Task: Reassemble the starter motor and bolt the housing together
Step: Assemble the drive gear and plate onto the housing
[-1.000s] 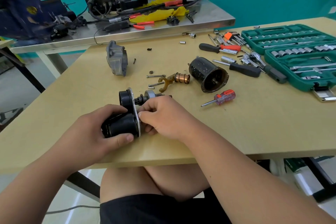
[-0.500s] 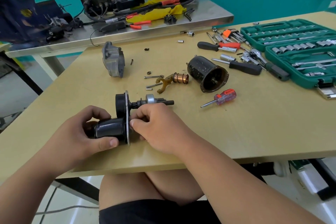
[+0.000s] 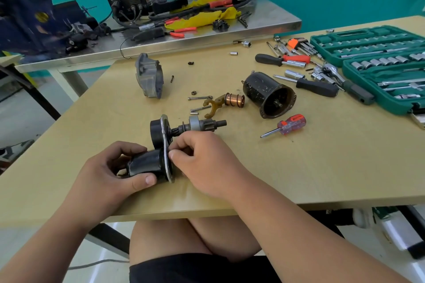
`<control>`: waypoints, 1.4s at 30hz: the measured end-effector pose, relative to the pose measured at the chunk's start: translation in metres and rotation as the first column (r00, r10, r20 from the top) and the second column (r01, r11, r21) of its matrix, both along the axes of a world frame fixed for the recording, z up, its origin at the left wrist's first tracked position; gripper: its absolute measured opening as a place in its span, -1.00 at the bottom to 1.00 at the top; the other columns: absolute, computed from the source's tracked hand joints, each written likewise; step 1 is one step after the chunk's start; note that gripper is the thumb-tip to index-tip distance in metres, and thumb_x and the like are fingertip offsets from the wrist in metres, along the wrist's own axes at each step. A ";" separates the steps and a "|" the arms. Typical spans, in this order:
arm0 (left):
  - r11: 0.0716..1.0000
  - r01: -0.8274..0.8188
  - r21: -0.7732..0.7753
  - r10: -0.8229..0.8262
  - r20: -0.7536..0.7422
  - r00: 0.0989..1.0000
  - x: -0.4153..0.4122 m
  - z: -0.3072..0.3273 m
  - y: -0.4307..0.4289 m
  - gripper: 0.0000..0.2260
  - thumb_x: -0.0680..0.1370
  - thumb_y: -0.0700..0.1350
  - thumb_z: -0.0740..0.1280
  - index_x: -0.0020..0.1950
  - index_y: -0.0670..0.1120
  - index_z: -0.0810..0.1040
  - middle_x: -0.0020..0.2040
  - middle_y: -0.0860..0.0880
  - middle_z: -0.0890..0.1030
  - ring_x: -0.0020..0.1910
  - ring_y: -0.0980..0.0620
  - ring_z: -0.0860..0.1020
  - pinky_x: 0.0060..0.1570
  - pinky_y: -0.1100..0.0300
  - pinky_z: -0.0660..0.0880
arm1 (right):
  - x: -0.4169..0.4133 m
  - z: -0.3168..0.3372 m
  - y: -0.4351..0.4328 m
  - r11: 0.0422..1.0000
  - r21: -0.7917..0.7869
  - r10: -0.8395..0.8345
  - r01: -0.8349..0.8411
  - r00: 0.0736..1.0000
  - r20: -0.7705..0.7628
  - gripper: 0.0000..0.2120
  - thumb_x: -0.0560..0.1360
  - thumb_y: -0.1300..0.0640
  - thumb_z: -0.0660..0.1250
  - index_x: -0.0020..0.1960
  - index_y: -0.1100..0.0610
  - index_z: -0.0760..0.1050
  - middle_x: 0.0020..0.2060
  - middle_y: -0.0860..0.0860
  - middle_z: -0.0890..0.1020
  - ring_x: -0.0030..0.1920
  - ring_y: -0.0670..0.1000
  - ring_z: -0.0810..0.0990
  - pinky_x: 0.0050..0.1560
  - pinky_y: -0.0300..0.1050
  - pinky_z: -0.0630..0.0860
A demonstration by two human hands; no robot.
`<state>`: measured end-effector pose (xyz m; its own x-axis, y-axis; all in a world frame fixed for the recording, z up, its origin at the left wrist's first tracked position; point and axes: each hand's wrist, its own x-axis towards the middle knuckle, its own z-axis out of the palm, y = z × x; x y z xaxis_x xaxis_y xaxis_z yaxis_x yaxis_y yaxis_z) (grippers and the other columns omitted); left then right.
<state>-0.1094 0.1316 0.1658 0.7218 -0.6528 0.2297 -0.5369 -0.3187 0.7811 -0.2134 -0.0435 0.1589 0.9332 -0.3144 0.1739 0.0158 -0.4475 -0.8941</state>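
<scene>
A: There, the left hand [image 3: 110, 174] wraps the black cylinder of the starter assembly [image 3: 145, 163], low at the table's [image 3: 322, 167] front edge.
B: The right hand [image 3: 202, 163] pinches its metal plate [image 3: 164, 127]. The black housing [image 3: 259, 89] lies on its side farther right, well apart.
</scene>
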 end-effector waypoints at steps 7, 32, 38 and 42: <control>0.997 0.002 0.080 -0.008 0.066 0.998 0.000 0.009 -0.001 -0.62 0.17 0.22 0.52 -0.04 0.32 0.58 -0.11 0.25 0.65 -0.13 0.23 0.60 -0.19 0.44 0.45 | 0.001 0.005 0.001 0.989 -0.141 -0.036 0.041 0.999 0.037 -0.90 0.54 0.04 0.27 -0.03 -0.05 0.56 -0.28 -0.14 0.58 -0.33 -0.17 0.51 -0.36 -0.31 0.39; 0.868 -0.407 -0.283 0.201 -0.550 0.811 -0.003 -0.003 -0.042 -0.77 0.48 0.10 0.39 0.03 -0.02 0.64 -0.13 -0.02 0.69 -0.22 0.10 0.64 -0.17 0.14 0.51 | 0.016 0.025 -0.012 0.997 0.001 -0.076 0.076 0.996 0.041 -0.82 0.52 0.07 0.30 -0.24 -0.04 0.58 -0.42 -0.12 0.59 -0.42 -0.13 0.56 -0.37 -0.17 0.53; 0.881 -0.362 -0.304 0.063 -0.683 0.728 0.001 0.002 -0.043 -0.74 0.58 0.05 0.29 -0.02 -0.12 0.65 -0.12 -0.16 0.60 -0.19 -0.04 0.56 -0.17 0.05 0.50 | 0.023 0.038 -0.013 0.973 -0.207 -0.095 0.103 0.994 0.049 -0.78 0.51 0.01 0.30 -0.23 0.08 0.61 -0.37 -0.03 0.61 -0.33 0.01 0.55 -0.37 -0.12 0.45; 0.898 -0.357 -0.257 0.130 -0.622 0.773 -0.002 0.010 -0.050 -0.78 0.55 0.03 0.33 -0.18 -0.06 0.65 -0.24 -0.09 0.60 -0.30 0.01 0.57 -0.30 0.10 0.50 | 0.017 0.040 -0.021 0.983 -0.161 -0.081 0.085 0.996 0.029 -0.76 0.53 0.01 0.29 -0.23 0.10 0.59 -0.42 -0.01 0.59 -0.40 0.03 0.52 -0.40 -0.11 0.43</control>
<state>-0.1115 0.0812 0.1759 0.9114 -0.3962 -0.1112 0.1092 -0.0277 0.9936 -0.1960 -0.0643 0.1985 0.9004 -0.3567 0.2491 -0.0085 -0.5869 -0.8096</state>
